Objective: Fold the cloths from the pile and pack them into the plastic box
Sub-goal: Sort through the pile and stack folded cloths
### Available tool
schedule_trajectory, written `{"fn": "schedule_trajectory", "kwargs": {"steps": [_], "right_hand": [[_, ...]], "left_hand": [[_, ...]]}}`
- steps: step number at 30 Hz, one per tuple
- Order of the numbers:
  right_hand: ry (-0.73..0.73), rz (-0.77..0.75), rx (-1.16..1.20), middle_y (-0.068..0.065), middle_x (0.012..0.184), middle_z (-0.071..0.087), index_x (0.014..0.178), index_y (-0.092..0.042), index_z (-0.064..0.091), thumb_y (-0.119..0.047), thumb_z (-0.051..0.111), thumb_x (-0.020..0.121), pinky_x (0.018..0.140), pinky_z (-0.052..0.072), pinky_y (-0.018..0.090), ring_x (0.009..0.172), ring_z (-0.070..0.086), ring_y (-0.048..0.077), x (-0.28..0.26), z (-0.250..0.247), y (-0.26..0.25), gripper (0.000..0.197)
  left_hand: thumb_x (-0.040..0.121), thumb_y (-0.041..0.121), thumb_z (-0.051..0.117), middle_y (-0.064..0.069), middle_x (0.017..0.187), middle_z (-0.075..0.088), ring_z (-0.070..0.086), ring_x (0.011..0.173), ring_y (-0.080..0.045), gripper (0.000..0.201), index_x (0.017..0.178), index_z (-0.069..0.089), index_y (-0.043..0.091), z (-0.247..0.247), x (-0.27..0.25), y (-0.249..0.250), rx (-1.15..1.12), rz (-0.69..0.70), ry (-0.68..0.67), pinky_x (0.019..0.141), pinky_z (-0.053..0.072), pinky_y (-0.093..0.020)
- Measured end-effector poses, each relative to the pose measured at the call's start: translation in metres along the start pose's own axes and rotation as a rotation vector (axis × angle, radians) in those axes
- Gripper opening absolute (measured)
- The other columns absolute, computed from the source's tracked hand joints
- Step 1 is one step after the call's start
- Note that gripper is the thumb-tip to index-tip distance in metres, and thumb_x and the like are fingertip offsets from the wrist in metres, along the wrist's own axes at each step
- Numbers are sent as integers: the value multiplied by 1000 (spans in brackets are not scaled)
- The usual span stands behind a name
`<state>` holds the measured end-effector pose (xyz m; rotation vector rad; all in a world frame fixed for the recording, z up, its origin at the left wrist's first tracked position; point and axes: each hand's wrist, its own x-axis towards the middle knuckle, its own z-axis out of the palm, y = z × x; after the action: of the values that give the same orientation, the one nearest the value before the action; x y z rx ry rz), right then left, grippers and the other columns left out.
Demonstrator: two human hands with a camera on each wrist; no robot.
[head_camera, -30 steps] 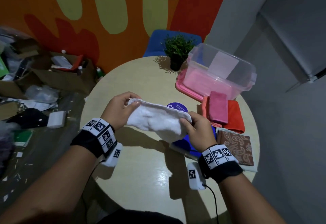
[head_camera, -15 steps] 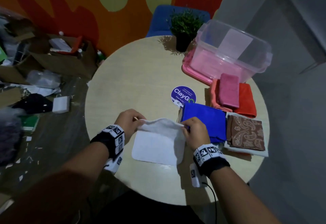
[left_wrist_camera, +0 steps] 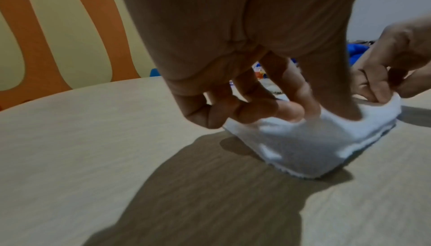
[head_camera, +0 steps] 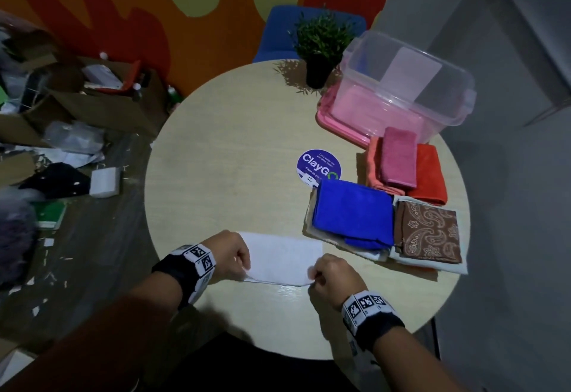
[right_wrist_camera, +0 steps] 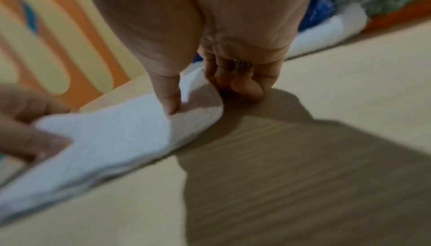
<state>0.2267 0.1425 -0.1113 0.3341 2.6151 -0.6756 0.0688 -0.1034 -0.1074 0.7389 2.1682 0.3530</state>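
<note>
A white cloth (head_camera: 282,257) lies doubled over on the round table (head_camera: 222,150), near its front edge. My left hand (head_camera: 244,263) pinches the cloth's near left corner and my right hand (head_camera: 315,277) pinches the near right corner. The left wrist view shows thumb and fingers (left_wrist_camera: 289,110) closed on the white cloth (left_wrist_camera: 314,139). In the right wrist view my thumb (right_wrist_camera: 170,102) presses the cloth (right_wrist_camera: 116,135). The clear plastic box (head_camera: 401,95) stands at the back right on a pink lid (head_camera: 327,113). Blue (head_camera: 352,209), brown paisley (head_camera: 429,231), pink (head_camera: 398,156) and orange (head_camera: 431,175) cloths lie in front of it.
A potted plant (head_camera: 318,48) stands at the table's far edge, with a blue chair (head_camera: 278,33) behind it. A round purple sticker (head_camera: 318,164) is on the tabletop. Cardboard boxes and litter (head_camera: 61,107) cover the floor to the left.
The white cloth came down from the air onto the table and was doubled over toward me. Both hands moved nearer to the front edge, still holding its corners.
</note>
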Motion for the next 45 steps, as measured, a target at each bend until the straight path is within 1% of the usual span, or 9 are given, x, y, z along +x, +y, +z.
{"fn": "schedule_trajectory", "kwargs": {"steps": [4,7,11,17,22,26,33,39,45], "right_hand": [[114,249,64,0,87,58,84,-17,59,-42,59,84,72,52,33,80,58,18,8,-2,-5,24],[124,367,152,5,96,62,99,-12,57,-48,65,83,75,51,33,88,60,22,19,2,-12,41],[76,442,267,9,122,61,128,-6,51,-35,72,82,91,49,31,113,59,26,34,13,-19,58],[194,380,492,-1,72,46,71,-17,40,-10,66,76,54,33,22,62,41,13,29,8,-27,27],[298,283,753,-3,67,41,69,-19,43,-5,73,76,55,35,15,59,36,11,19,-5,-31,34],[353,140,799,-3,70,51,76,-21,50,-8,75,77,57,40,15,58,44,10,14,-21,-53,28],[214,-197,845,5,63,59,78,-13,59,-13,66,79,62,51,34,58,53,20,-2,-56,-95,7],[613,7,834,-1,93,60,99,-31,58,-21,70,83,68,51,24,74,57,16,-12,-81,-47,22],[449,173,1123,-1,89,73,125,-15,54,-19,64,94,71,58,29,80,72,8,-23,-109,1,33]], "left_hand": [[81,43,74,15,108,60,55,105,-13,39,117,64,32,0,7,-2,-24,-44,337,86,49,-30],[86,46,69,11,136,46,38,128,-22,64,142,41,33,0,14,3,89,-171,255,99,44,-42],[87,39,67,4,124,52,45,119,-23,33,117,55,30,7,17,9,109,-244,147,96,42,-40],[76,12,62,-1,70,55,47,58,-20,11,78,55,20,12,6,12,-505,-192,345,48,38,-24],[77,24,72,0,87,76,73,85,-22,14,90,74,18,5,4,7,-783,-208,379,82,59,-44],[92,21,60,1,97,74,69,94,-21,14,98,72,16,-5,2,29,-610,-166,403,80,54,-32],[93,36,66,-8,97,77,73,85,-20,30,110,70,12,-16,-19,88,-1108,77,306,69,54,-27],[105,22,47,-9,109,75,72,102,-28,27,119,66,9,-20,-9,122,-1242,118,302,85,57,-40],[106,31,43,-2,112,75,72,102,-18,31,122,63,14,-19,19,182,-1254,135,165,78,57,-26]]}}
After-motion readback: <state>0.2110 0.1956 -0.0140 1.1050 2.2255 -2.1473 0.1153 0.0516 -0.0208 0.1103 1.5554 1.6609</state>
